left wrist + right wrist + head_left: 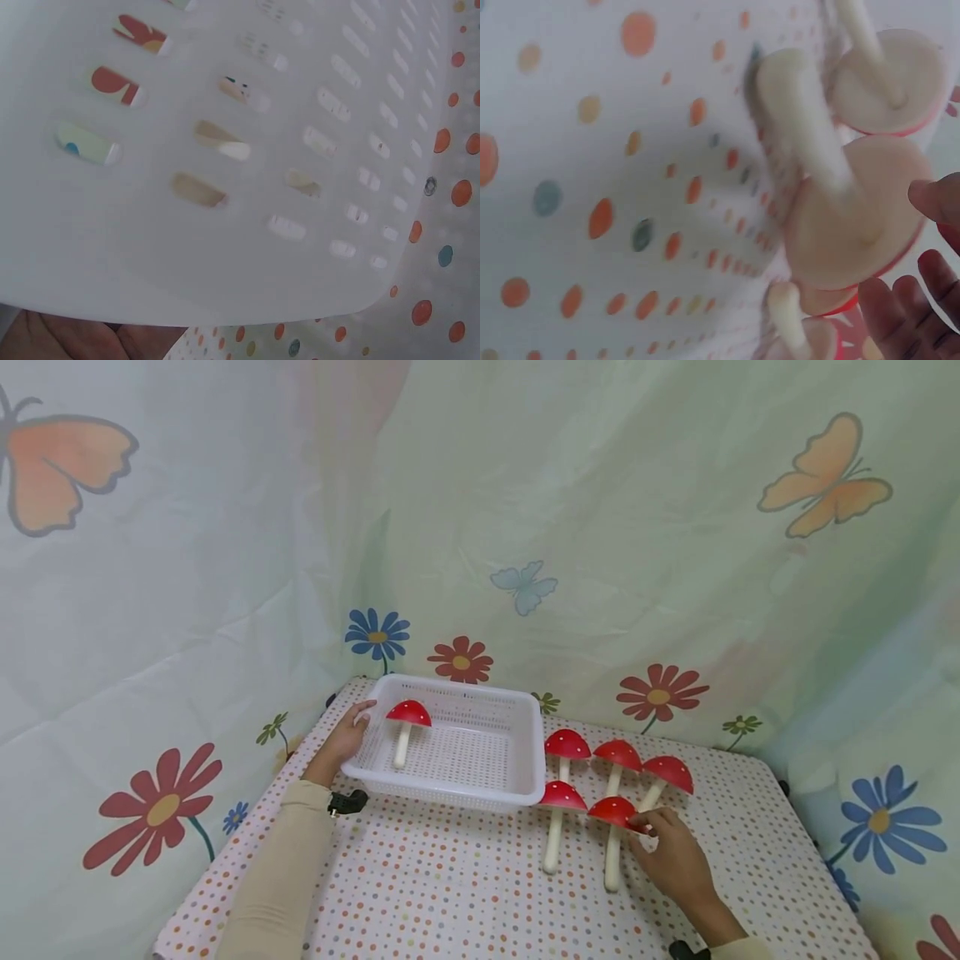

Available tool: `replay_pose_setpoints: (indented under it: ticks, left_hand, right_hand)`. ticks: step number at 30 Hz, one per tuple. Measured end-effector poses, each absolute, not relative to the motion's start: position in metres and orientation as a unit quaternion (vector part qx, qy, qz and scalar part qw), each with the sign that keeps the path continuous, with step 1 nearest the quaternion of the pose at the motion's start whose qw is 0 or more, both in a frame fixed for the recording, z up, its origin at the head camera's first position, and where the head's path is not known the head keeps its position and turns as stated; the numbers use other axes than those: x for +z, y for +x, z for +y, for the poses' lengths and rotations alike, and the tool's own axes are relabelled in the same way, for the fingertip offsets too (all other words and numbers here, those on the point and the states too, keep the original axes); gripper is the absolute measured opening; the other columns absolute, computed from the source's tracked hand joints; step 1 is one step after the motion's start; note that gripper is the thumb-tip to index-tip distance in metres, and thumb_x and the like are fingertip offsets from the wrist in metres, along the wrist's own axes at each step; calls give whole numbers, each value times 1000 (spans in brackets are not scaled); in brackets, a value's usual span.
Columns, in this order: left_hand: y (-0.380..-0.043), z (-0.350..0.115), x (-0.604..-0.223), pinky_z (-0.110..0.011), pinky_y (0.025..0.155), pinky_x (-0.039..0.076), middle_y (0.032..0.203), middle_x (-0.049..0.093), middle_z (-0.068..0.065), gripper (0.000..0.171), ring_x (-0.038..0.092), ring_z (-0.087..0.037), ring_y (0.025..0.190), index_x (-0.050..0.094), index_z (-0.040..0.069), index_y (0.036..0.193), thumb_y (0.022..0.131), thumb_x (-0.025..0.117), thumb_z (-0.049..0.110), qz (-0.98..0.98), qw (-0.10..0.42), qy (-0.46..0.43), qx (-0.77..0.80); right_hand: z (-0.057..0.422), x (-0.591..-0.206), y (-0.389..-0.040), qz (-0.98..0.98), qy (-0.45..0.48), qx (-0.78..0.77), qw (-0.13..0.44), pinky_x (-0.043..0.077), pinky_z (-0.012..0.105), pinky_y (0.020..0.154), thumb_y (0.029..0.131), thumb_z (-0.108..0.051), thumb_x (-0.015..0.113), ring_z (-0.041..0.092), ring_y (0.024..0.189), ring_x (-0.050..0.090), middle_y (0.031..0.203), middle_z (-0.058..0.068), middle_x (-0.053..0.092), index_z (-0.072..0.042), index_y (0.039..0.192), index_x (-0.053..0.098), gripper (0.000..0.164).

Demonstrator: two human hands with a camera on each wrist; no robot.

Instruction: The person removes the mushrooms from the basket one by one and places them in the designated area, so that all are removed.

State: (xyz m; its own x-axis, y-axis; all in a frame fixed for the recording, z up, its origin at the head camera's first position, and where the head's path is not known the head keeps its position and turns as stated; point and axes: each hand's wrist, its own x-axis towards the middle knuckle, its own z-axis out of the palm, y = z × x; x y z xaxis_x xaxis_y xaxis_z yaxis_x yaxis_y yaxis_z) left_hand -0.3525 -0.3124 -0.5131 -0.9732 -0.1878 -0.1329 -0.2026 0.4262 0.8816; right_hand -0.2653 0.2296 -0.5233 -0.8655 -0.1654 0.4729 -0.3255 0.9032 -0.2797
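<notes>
A white perforated plastic basket (450, 789) stands at the back left of the table, with one red-capped toy mushroom (409, 714) lying inside. My left hand (347, 739) grips the basket's left side; the left wrist view is filled by its slotted wall (112, 240), fingers (67, 337) below. To the basket's right lie several more mushrooms with white-dotted red caps and cream stems, in two rows. My right hand (675, 858) pinches the cap edge of the front right mushroom (611, 811). In the right wrist view its thumb (934, 199) overlaps the cap's pale underside (832, 240).
Behind the held mushroom are three back-row mushrooms (617, 754), and a front-row one (555, 835) lies to its left. The dotted tablecloth (450, 893) covers the table. A flower-and-butterfly curtain (637, 568) hangs along the back and sides.
</notes>
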Motion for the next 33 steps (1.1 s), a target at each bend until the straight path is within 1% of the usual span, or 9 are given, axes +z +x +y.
replay_pose_setpoints:
  ticks: [6, 10, 13, 16, 18, 21, 25, 27, 33]
  left_hand:
    - [-353, -315, -511, -63, 110, 33, 164, 19, -15, 47, 32, -43, 143, 25, 33, 155, 108, 27, 38, 841, 7, -112, 529]
    - [-354, -316, -511, -62, 110, 33, 164, 20, -16, 47, 32, -43, 143, 25, 32, 155, 108, 26, 38, 839, 5, -107, 533]
    - [-354, -315, -511, -62, 111, 32, 163, 21, -16, 46, 31, -43, 144, 26, 31, 154, 109, 26, 37, 839, 6, -102, 534]
    - [-354, -314, -511, -63, 112, 30, 163, 22, -16, 45, 29, -43, 145, 27, 30, 154, 109, 27, 35, 841, 7, -102, 531]
    - [-353, -313, -511, -63, 112, 30, 163, 23, -17, 45, 28, -44, 145, 27, 29, 154, 109, 27, 34, 841, 8, -104, 530]
    - [-352, -316, -512, -64, 112, 30, 163, 23, -16, 44, 29, -44, 145, 28, 29, 153, 109, 28, 34, 839, 5, -115, 531]
    - [-351, -317, -514, -64, 110, 33, 163, 23, -16, 44, 31, -45, 144, 28, 30, 153, 109, 28, 32, 840, 3, -121, 529]
    - [-352, -317, -515, -64, 109, 34, 163, 23, -16, 43, 32, -45, 143, 29, 30, 152, 109, 29, 32, 838, 4, -122, 532]
    - [-357, -316, -517, -64, 111, 31, 162, 24, -18, 43, 29, -45, 145, 31, 27, 152, 109, 31, 32, 837, -6, -100, 538]
  right_hand:
    - [218, -498, -259, -939, 137, 191, 251, 43, 26, 54, 70, -6, 87, 28, 80, 63, 98, 15, 63, -6, 101, 68, 36]
    - [207, -481, -264, -924, 167, 204, 276, 49, 29, 56, 70, -6, 86, 28, 80, 65, 102, 17, 65, -5, 101, 68, 36]
    - [196, -472, -272, -910, 194, 219, 294, 51, 28, 57, 70, -6, 87, 25, 79, 63, 102, 13, 66, -5, 100, 68, 35]
    - [180, -462, -282, -895, 225, 238, 304, 50, 24, 54, 71, -7, 86, 21, 77, 62, 95, 9, 67, -6, 100, 69, 33]
    - [165, -454, -289, -890, 239, 248, 297, 53, 27, 57, 72, -8, 86, 20, 77, 62, 94, 9, 67, -6, 100, 69, 33]
    - [133, -441, -308, -890, 254, 273, 263, 57, 33, 63, 76, -11, 84, 21, 80, 63, 97, 9, 67, -6, 103, 68, 32]
    - [87, -425, -336, -882, 275, 332, 190, 59, 40, 72, 82, -12, 80, 26, 86, 65, 103, 12, 67, -6, 107, 67, 29]
    - [65, -419, -352, -873, 286, 366, 148, 58, 39, 71, 85, -13, 77, 27, 88, 66, 105, 12, 67, -7, 108, 66, 26]
    - [5, -420, -399, -846, 305, 437, 24, 56, 29, 58, 90, -14, 72, 27, 90, 63, 106, 14, 66, -8, 107, 65, 20]
